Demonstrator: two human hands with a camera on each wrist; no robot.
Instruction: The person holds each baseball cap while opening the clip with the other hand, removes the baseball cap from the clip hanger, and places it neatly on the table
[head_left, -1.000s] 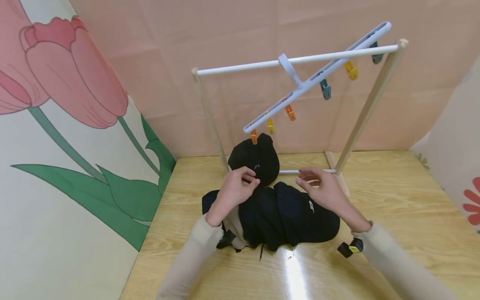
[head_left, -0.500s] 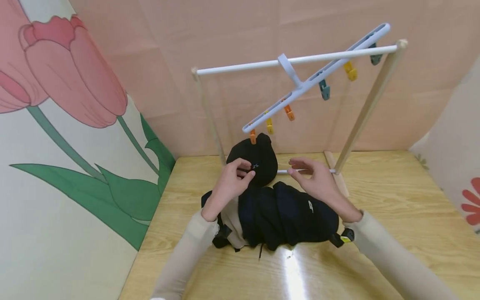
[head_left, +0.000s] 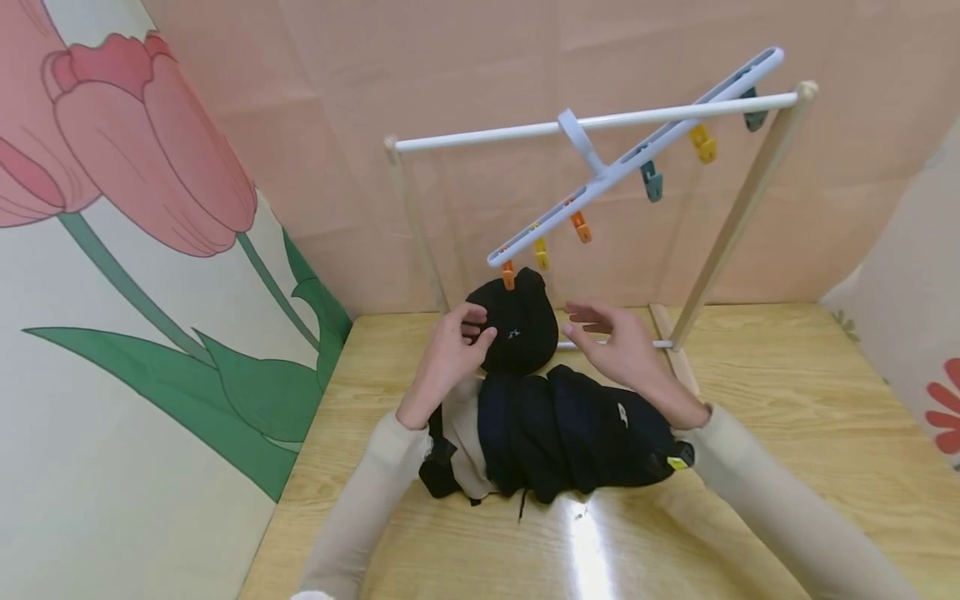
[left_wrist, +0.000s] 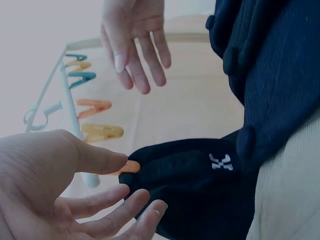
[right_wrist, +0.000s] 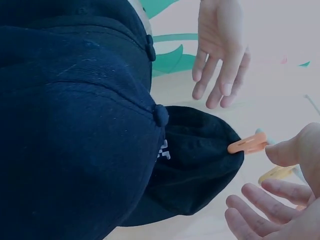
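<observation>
A black cap [head_left: 517, 333] with a small light emblem hangs from an orange clip [right_wrist: 248, 143] at the near left end of a pale blue clip hanger [head_left: 607, 175]. My left hand [head_left: 453, 346] is just left of this cap, fingers loosely bent with nothing in them. To the cap's right, my right hand [head_left: 618, 346] is held up with relaxed fingers, also holding nothing. Below the hands, a row of nested dark caps [head_left: 555, 433] lies on the table, with a beige cap [head_left: 462, 442] among them at the left, partly behind my left forearm.
The hanger hooks over the white top bar [head_left: 480, 135] of a wooden-sided rack [head_left: 742, 217]. Several other clips, orange, yellow and teal, dangle from it without caps. A pink backdrop stands behind the wooden table [head_left: 810, 467]; a tulip-printed panel [head_left: 150, 333] is at left.
Both hands have moved forward and a little to the left, toward the rack and either side of the hanging cap. The caps and hanger stay where they were.
</observation>
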